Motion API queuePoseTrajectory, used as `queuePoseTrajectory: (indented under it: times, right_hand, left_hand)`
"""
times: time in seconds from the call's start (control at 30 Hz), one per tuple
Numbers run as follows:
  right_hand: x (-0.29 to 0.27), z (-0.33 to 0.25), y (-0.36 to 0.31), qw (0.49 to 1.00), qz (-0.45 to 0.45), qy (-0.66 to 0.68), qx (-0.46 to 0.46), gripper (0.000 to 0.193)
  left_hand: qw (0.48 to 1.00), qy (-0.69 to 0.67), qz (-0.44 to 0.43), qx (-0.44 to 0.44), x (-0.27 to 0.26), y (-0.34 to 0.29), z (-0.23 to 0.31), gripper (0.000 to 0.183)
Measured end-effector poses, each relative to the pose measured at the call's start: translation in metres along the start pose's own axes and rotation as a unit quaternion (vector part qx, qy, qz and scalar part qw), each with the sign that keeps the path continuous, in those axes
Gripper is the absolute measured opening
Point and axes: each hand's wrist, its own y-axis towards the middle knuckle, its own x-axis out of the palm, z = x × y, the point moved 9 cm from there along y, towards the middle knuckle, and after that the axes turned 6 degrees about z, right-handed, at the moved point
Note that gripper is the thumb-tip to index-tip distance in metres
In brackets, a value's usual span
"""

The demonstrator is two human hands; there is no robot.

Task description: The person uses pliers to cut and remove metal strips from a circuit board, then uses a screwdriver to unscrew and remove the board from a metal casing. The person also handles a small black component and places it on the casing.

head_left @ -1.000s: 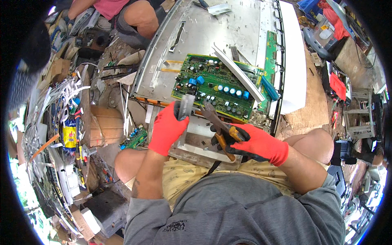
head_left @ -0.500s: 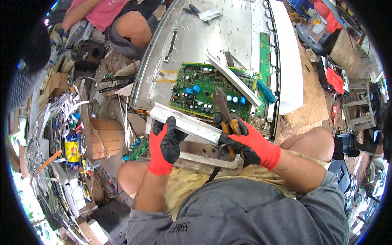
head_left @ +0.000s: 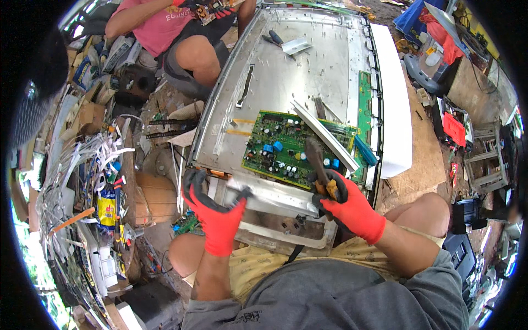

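Observation:
My left hand [head_left: 215,212], in a red and black glove, is open with its fingers spread at the left end of a silvery metal strip [head_left: 280,196]. That end is smeared by motion, so I cannot tell whether my fingers touch it. My right hand [head_left: 347,202], gloved alike, grips the strip's right end together with pliers [head_left: 315,157] that have orange handles and a dark, worn head pointing away from me. Beyond the strip, a green circuit board [head_left: 286,140] lies on a large metal panel [head_left: 308,71]. Another metal strip [head_left: 327,137] rests across the board.
A teal-handled tool [head_left: 365,150] lies right of the board, by a narrow green board [head_left: 364,99]. Dark-handled tools [head_left: 275,38] and a bent metal piece [head_left: 297,45] lie farther up the panel. A co-worker [head_left: 165,27] sits far left, holding a part. Scrap strips [head_left: 82,170] heap at left.
My left hand has released the metal strip and its fingers have spread. The strip sits lower now, still in my right hand with the pliers. The view has shifted, bringing the co-worker's hands into sight.

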Motion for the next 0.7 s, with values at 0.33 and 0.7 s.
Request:
queuePoseTrajectory:
  times: [0.33, 0.7]
  right_hand:
    - [0.001, 0.005, 0.003, 0.994, -0.002, 0.106, 0.012, 0.039]
    - [0.034, -0.003, -0.037, 0.958, -0.263, 0.027, 0.11, 0.032]
  left_hand:
    - [0.908, -0.073, -0.41, -0.043, 0.072, -0.08, 0.012, 0.053]
    - [0.909, -0.105, -0.348, -0.204, 0.068, -0.054, -0.004, 0.039]
